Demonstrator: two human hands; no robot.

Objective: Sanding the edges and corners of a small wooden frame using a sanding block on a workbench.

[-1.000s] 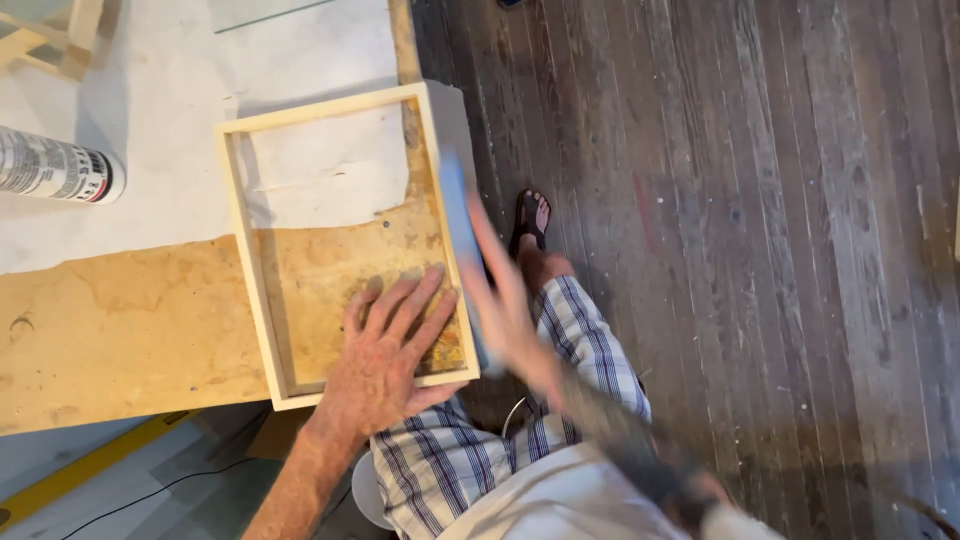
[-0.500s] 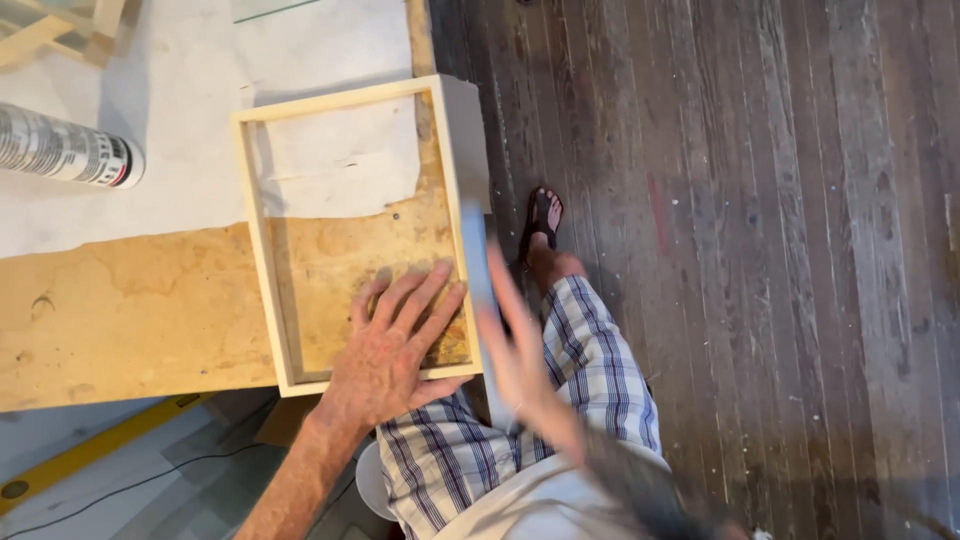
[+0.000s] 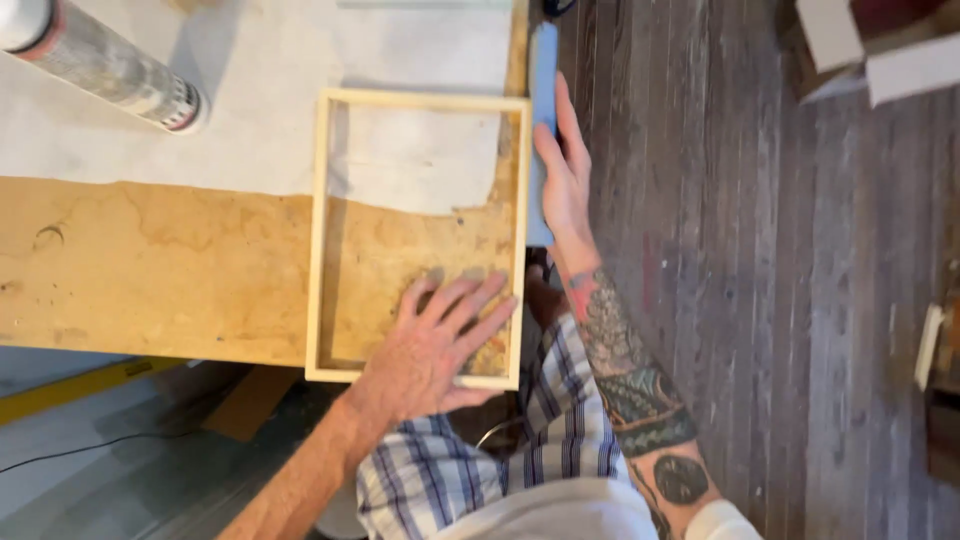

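A pale rectangular wooden frame lies flat at the right edge of a worn plywood workbench. My left hand lies spread and flat inside the frame's near right corner, fingers reaching the right rail. My right hand presses a long blue block flat against the outer face of the frame's right rail, near its far end. My tattooed right forearm runs down toward me.
A grey cylindrical tube lies on white paper at the bench's far left. Dark plank floor spreads to the right, with white boxes at the top right. Plaid shorts show below the bench edge.
My right hand has slid the blue block from the frame's near right side up to its far end. The view has shifted, and my left hand has stayed on the frame.
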